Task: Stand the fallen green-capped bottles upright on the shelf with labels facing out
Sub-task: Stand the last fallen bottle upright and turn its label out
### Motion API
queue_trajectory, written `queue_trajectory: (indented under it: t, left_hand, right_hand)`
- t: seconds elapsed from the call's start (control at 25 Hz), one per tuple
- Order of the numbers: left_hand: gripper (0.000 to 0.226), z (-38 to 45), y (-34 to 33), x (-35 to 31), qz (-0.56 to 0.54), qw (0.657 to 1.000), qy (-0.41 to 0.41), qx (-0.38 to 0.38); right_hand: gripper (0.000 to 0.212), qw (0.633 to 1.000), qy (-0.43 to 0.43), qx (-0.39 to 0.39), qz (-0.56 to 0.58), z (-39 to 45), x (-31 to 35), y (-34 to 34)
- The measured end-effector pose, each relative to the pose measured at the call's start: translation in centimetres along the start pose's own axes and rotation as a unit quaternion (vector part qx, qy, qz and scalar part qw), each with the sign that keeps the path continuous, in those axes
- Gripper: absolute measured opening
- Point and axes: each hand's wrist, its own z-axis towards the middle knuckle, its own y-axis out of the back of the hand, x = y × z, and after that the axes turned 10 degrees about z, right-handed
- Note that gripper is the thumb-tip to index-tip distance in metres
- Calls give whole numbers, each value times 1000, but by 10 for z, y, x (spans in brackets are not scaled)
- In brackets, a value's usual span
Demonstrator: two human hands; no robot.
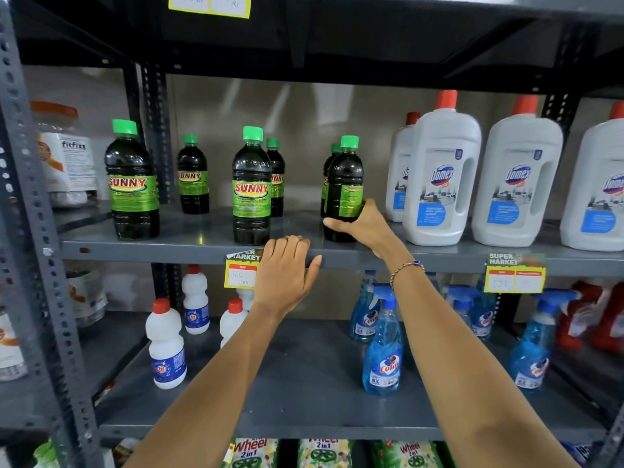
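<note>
Several dark green-capped SUNNY bottles stand upright on the grey shelf [189,246]. The front left bottle [132,184] and the front middle bottle [251,189] show their labels outward. Smaller ones [192,177] stand behind. My right hand [363,228] grips the lower part of the right front bottle [343,179], which is upright with its label turned partly sideways. Another bottle is half hidden behind it. My left hand [287,268] rests on the shelf's front edge with fingers curled over the lip, holding no bottle.
White Domex jugs [442,177] with red caps stand close to the right of the held bottle. A jar [67,157] sits at far left. Price tags [515,275] hang on the shelf edge. Below are white bottles [166,346] and blue Colin spray bottles [383,352].
</note>
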Motion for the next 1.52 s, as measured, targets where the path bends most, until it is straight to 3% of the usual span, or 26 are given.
queue_trajectory:
  t: [0.12,0.28,0.4,0.56,0.72,0.84,1.04,1.16,1.32,1.52]
  left_hand:
    - [42,0,0,0,-7,1000,2,11]
    - [42,0,1,1,-7,1000,0,16]
    - [42,0,0,1,-8,1000,1,21]
    - [43,0,0,1,-9,1000,5,20]
    - [43,0,-1,1,-7,1000,4,19]
    - [43,0,-2,0,-6,1000,3,14]
    - [40,0,-2,1,-9,1000,5,0]
    - [42,-1,-3,0,-15,1000,8,3]
    - [41,-1,-4,0,-19,1000,3,-1]
    - [42,-1,-2,-1,-21,1000,10,-7]
  right_hand:
    - [51,999,-32,11,19,-1,4,2]
    - [70,1000,13,4,-27,-3,3,-1]
    - [47,999,-30,33,7,-4,6,4]
    - [73,999,-4,32,4,-7,6,0]
    - [64,997,-35,60,29,-6,10,2]
    - [88,999,-7,47,12,-6,8,0]
    - [57,996,-35,67,43,-9,11,4]
    - [77,998,-20,53,36,-9,6,3]
    - [36,996,-23,64,51,-12,8,7]
    - [45,994,-10,89,57,-16,12,5]
